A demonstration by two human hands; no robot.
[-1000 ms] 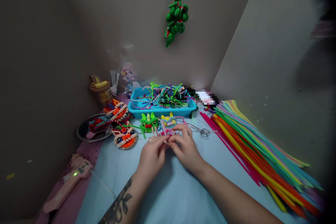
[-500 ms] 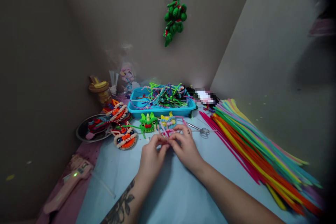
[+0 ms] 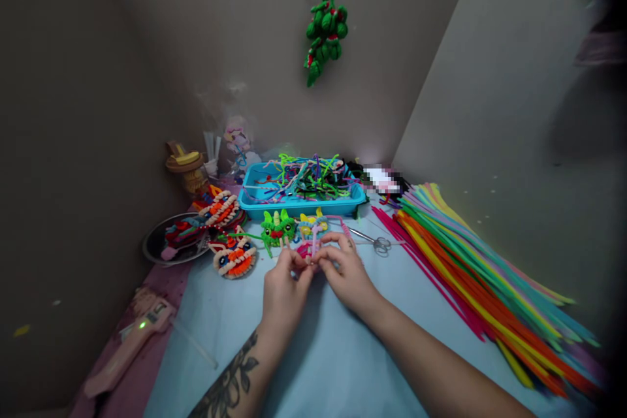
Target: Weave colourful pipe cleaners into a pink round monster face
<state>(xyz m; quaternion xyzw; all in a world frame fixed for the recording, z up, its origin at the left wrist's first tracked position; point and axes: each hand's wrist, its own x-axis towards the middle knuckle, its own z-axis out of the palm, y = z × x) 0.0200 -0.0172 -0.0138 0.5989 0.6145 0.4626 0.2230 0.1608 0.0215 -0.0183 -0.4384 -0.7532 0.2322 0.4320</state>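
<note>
A small pink pipe-cleaner piece is pinched between the fingertips of both hands above the blue cloth. My left hand grips it from the left with thumb and index finger. My right hand is closed on its right side, and a pale pink strand stands up between the hands. Fingers cover much of the piece. Just beyond them lie a green pipe-cleaner animal head and a blue and yellow one. Scissors rest to the right of my right hand.
A blue tray of pipe-cleaner scraps stands at the back. Bundled pipe cleaners lie on the right. Orange lion heads, a metal bowl, a lidded cup and a pink glue gun are on the left. A green ornament hangs above.
The fingers have shifted slightly on the pink piece, and more of it shows between the hands. The pale pink strand stands more upright. Surrounding things stay in place.
</note>
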